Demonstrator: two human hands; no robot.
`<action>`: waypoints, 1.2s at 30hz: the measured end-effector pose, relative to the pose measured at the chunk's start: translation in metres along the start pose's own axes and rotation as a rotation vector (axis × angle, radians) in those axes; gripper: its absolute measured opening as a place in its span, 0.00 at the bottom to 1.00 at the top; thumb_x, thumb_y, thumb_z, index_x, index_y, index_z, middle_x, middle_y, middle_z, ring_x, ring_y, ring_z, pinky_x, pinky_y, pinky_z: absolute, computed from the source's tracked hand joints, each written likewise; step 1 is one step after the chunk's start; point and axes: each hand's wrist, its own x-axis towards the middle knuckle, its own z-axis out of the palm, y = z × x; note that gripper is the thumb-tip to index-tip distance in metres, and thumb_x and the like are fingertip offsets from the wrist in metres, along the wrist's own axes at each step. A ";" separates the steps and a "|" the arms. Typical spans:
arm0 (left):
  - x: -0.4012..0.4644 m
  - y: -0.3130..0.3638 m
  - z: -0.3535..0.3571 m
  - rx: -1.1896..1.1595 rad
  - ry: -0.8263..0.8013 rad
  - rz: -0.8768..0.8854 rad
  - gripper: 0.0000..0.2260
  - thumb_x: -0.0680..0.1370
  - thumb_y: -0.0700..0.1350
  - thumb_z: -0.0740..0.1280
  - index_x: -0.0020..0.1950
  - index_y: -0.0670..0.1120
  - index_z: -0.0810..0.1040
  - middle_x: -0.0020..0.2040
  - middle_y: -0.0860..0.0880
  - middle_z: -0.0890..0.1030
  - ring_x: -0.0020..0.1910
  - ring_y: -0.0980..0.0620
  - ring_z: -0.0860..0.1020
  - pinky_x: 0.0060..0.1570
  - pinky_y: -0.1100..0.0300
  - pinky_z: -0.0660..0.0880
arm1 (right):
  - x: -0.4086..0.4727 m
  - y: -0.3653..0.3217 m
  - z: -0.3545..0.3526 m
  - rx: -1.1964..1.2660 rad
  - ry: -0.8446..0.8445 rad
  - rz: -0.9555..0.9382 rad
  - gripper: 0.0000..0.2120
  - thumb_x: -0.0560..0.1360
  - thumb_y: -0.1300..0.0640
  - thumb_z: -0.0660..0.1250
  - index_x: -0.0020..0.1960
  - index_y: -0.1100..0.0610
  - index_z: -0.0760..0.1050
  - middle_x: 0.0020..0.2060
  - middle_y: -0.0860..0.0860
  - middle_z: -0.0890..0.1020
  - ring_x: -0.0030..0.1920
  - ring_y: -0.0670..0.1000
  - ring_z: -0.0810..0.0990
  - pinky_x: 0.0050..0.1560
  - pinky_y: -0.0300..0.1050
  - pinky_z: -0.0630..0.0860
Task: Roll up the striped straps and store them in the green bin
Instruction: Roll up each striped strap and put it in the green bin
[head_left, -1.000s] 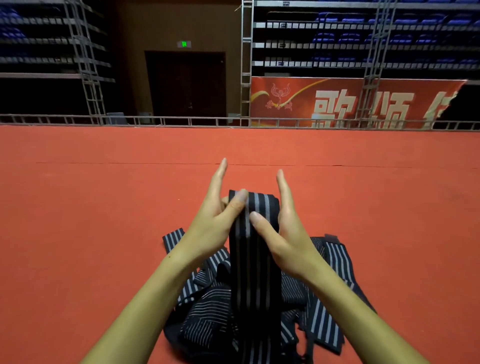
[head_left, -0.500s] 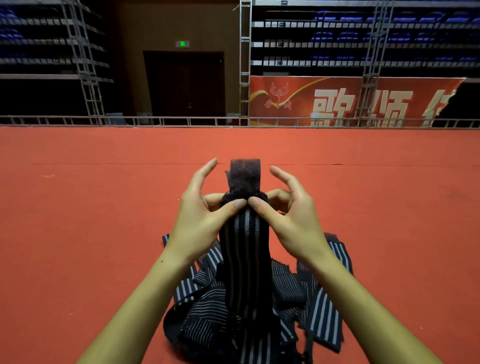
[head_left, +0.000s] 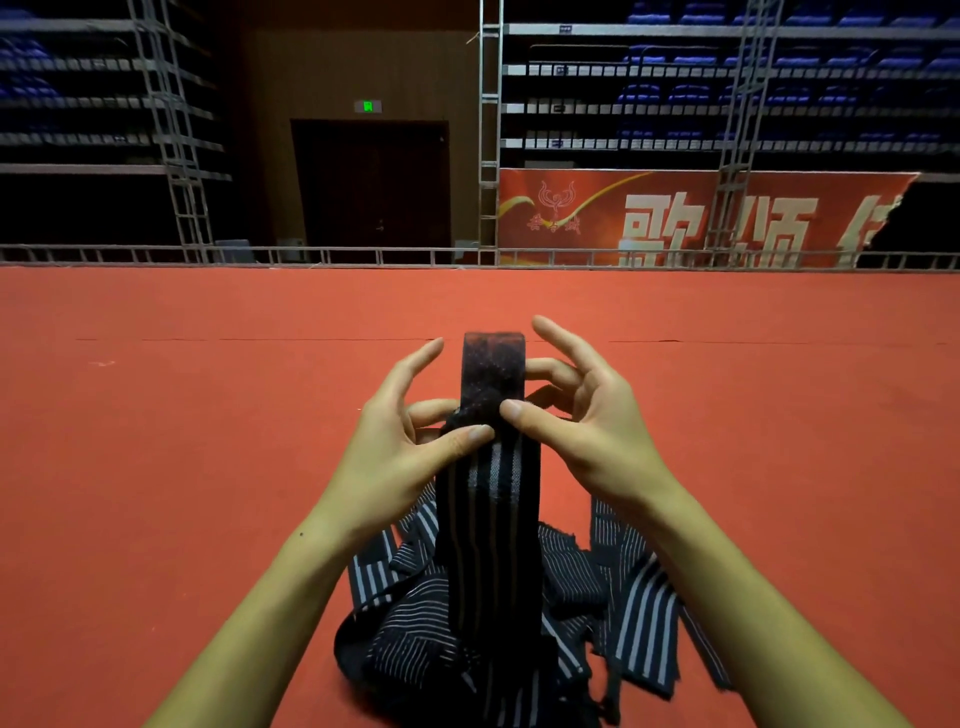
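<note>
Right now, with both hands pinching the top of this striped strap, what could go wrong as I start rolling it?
1. The dark striped strap is held only by thumb and fingertip pinches of the left hand and right hand; it might slip and unroll.
2. Its lower end runs into the tangled pile of striped straps on the red floor, so rolling could drag others along.
3. No green bin is in view.
</note>
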 end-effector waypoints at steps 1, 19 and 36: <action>-0.003 0.001 0.000 -0.016 0.036 -0.004 0.42 0.73 0.40 0.78 0.84 0.54 0.64 0.57 0.44 0.89 0.55 0.42 0.89 0.57 0.44 0.86 | -0.002 -0.002 0.000 -0.002 0.000 0.004 0.40 0.78 0.66 0.77 0.84 0.53 0.62 0.60 0.52 0.87 0.50 0.55 0.85 0.58 0.57 0.82; -0.057 0.064 -0.002 -0.221 -0.087 -0.189 0.34 0.71 0.59 0.82 0.73 0.48 0.78 0.61 0.29 0.84 0.56 0.36 0.85 0.55 0.50 0.84 | -0.057 -0.065 0.021 -0.126 0.070 -0.236 0.41 0.77 0.69 0.73 0.85 0.50 0.62 0.54 0.43 0.89 0.45 0.67 0.77 0.47 0.55 0.81; -0.046 0.063 0.008 -0.008 -0.065 -0.091 0.11 0.80 0.43 0.74 0.61 0.43 0.83 0.50 0.38 0.89 0.49 0.38 0.88 0.45 0.52 0.83 | -0.058 -0.052 0.017 -0.236 0.055 -0.267 0.42 0.77 0.72 0.70 0.85 0.55 0.58 0.58 0.42 0.88 0.47 0.48 0.77 0.56 0.40 0.77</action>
